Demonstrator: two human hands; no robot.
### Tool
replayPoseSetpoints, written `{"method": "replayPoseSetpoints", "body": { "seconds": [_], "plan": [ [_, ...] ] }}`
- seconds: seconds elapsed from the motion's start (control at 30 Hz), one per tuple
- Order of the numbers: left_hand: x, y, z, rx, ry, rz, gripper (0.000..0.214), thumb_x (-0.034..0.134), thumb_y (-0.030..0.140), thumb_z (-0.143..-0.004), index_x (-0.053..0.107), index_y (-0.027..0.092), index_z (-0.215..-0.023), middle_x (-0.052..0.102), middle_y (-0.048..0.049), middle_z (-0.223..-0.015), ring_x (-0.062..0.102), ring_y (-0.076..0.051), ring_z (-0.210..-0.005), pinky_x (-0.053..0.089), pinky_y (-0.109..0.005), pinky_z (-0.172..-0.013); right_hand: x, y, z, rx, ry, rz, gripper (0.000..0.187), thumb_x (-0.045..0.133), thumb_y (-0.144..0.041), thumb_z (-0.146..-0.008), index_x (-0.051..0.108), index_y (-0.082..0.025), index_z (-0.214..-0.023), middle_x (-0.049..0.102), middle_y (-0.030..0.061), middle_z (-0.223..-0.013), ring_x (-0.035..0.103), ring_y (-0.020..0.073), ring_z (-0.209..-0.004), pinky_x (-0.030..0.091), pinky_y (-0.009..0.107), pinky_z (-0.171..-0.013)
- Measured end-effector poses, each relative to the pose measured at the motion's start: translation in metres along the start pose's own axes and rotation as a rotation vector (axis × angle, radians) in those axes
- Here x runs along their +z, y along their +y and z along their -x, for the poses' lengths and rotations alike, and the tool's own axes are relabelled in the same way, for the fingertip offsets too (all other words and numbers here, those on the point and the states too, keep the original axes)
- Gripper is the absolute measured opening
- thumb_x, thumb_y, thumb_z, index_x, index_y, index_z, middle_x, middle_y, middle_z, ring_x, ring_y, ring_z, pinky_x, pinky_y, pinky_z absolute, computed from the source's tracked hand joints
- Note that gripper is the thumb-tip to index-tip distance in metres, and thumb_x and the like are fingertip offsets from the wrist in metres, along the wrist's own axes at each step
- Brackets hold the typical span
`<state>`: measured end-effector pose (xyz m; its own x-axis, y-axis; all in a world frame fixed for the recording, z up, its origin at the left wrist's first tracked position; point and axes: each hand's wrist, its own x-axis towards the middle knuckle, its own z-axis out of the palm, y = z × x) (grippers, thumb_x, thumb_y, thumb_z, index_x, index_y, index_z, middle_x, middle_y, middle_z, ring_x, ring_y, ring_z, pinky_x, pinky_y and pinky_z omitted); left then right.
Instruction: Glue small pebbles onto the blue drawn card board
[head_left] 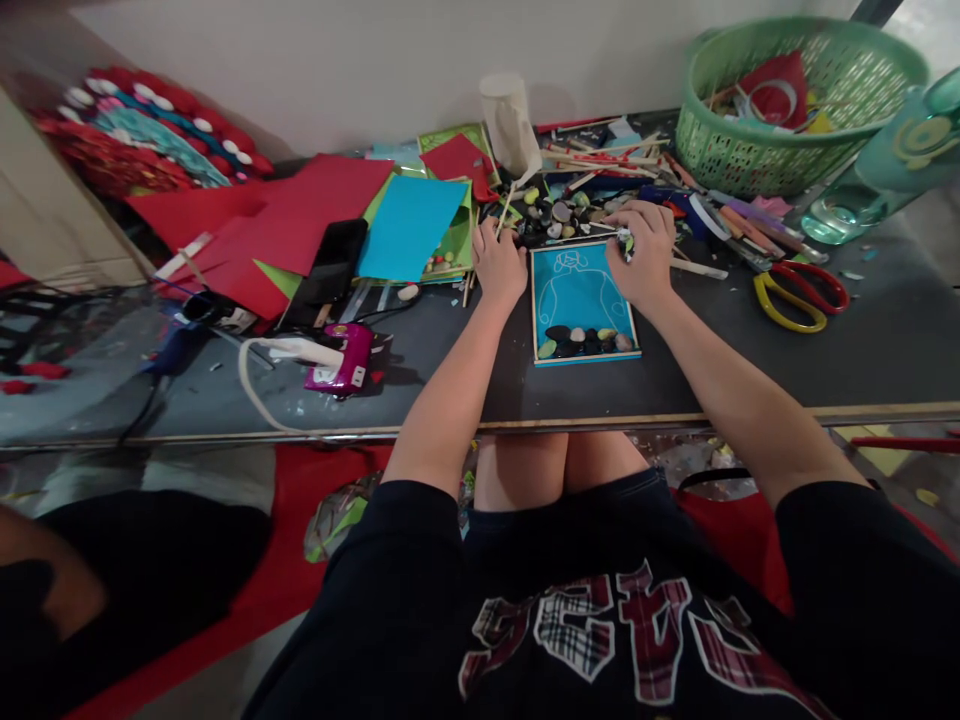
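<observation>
A small blue board (pixel 576 290) with a white drawn outline lies on the dark table in front of me. A row of pebbles (pixel 583 341) sits along its near edge. My left hand (pixel 497 266) rests at the board's far left corner, fingers curled on the table. My right hand (pixel 643 252) is at the far right corner, fingers pinched round a small pebble (pixel 625 240). More loose pebbles (pixel 556 212) lie just beyond the board.
A green basket (pixel 787 150) stands at the back right, next to a teal bottle (pixel 892 160). Scissors (pixel 802 292) with red and yellow handles lie to the right. Red and blue paper sheets (pixel 409 225), a black phone (pixel 330 265), a pink tool (pixel 341 360) and a white cup (pixel 510 120) crowd the left and back.
</observation>
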<state>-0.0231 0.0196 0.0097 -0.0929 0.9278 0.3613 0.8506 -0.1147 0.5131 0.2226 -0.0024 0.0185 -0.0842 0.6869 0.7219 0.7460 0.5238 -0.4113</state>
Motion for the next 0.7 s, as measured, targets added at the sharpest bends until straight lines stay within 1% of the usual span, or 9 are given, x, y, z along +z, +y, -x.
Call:
{"method": "replayPoseSetpoints", "body": {
  "seconds": [0.13,0.23,0.3,0.37,0.43,0.47,0.53,0.6,0.7],
  "plan": [
    [0.004,-0.008,-0.003,0.022,-0.007,0.060,0.023,0.062,0.035,-0.100,0.070,0.020,-0.116,0.057,-0.0219,-0.153,0.041,-0.044,-0.158,0.027,-0.065,-0.136,0.001,0.000,0.001,0.011,-0.047,0.012,0.028,0.056,-0.047,-0.101,0.069,-0.027,-0.116,0.069,0.0126,-0.130,0.056,0.0369,-0.129,0.045,0.069,-0.115],
    [0.002,-0.009,-0.003,0.049,0.025,0.075,0.030,0.066,0.039,-0.099,0.068,0.019,-0.121,0.057,-0.0232,-0.153,0.043,-0.045,-0.156,0.028,-0.065,-0.135,0.002,0.001,0.001,0.034,-0.086,0.001,0.029,0.056,-0.049,-0.102,0.068,-0.029,-0.118,0.067,0.0130,-0.133,0.055,0.0381,-0.133,0.042,0.072,-0.118],
    [0.002,-0.008,-0.003,0.091,0.028,0.096,0.034,0.066,0.040,-0.099,0.066,0.022,-0.128,0.055,-0.0205,-0.159,0.042,-0.043,-0.157,0.030,-0.066,-0.134,0.002,0.002,0.002,0.039,-0.096,-0.013,0.030,0.056,-0.051,-0.102,0.068,-0.029,-0.118,0.066,0.0136,-0.133,0.054,0.0386,-0.134,0.040,0.073,-0.119],
    [0.004,-0.008,-0.004,0.134,-0.003,0.108,0.033,0.061,0.038,-0.101,0.066,0.024,-0.131,0.056,-0.0170,-0.160,0.043,-0.042,-0.157,0.032,-0.067,-0.133,0.003,0.002,0.002,0.038,-0.095,-0.026,0.031,0.055,-0.052,-0.102,0.068,-0.029,-0.117,0.066,0.0140,-0.133,0.054,0.0389,-0.134,0.040,0.074,-0.119],
    [0.011,-0.011,-0.007,0.163,-0.041,0.115,0.032,0.054,0.035,-0.104,0.069,0.023,-0.130,0.063,-0.0168,-0.152,0.047,-0.041,-0.154,0.032,-0.066,-0.133,0.003,0.002,0.002,0.036,-0.089,-0.032,0.031,0.055,-0.053,-0.102,0.068,-0.029,-0.116,0.066,0.0140,-0.133,0.055,0.0390,-0.133,0.040,0.075,-0.118],
    [0.016,-0.014,-0.009,0.171,-0.053,0.124,0.033,0.051,0.035,-0.106,0.071,0.021,-0.127,0.067,-0.0178,-0.145,0.051,-0.040,-0.151,0.032,-0.066,-0.133,0.003,0.002,0.002,0.034,-0.086,-0.034,0.031,0.056,-0.053,-0.101,0.068,-0.029,-0.116,0.067,0.0139,-0.132,0.055,0.0390,-0.133,0.041,0.075,-0.118],
    [0.028,-0.023,-0.014,0.185,-0.037,0.174,0.038,0.048,0.042,-0.108,0.072,0.020,-0.125,0.070,-0.0197,-0.137,0.055,-0.039,-0.146,0.035,-0.062,-0.133,0.003,0.003,0.001,0.024,-0.087,-0.044,0.031,0.056,-0.053,-0.101,0.068,-0.029,-0.116,0.068,0.0138,-0.131,0.056,0.0387,-0.132,0.041,0.075,-0.118],
    [0.040,-0.031,-0.018,0.184,0.018,0.229,0.045,0.045,0.054,-0.108,0.071,0.020,-0.123,0.068,-0.0215,-0.134,0.058,-0.039,-0.142,0.041,-0.059,-0.129,0.003,0.003,0.001,0.006,-0.099,-0.058,0.031,0.055,-0.052,-0.101,0.068,-0.029,-0.117,0.068,0.0138,-0.131,0.057,0.0383,-0.133,0.042,0.075,-0.118],
    [0.050,-0.039,-0.022,0.187,0.110,0.275,0.068,0.027,0.074,-0.105,0.068,0.021,-0.118,0.065,-0.0209,-0.130,0.065,-0.036,-0.132,0.050,-0.054,-0.120,0.003,0.004,0.001,-0.021,-0.123,-0.071,0.030,0.055,-0.051,-0.101,0.069,-0.029,-0.117,0.068,0.0142,-0.131,0.059,0.0382,-0.132,0.044,0.074,-0.117]
  ]
}}
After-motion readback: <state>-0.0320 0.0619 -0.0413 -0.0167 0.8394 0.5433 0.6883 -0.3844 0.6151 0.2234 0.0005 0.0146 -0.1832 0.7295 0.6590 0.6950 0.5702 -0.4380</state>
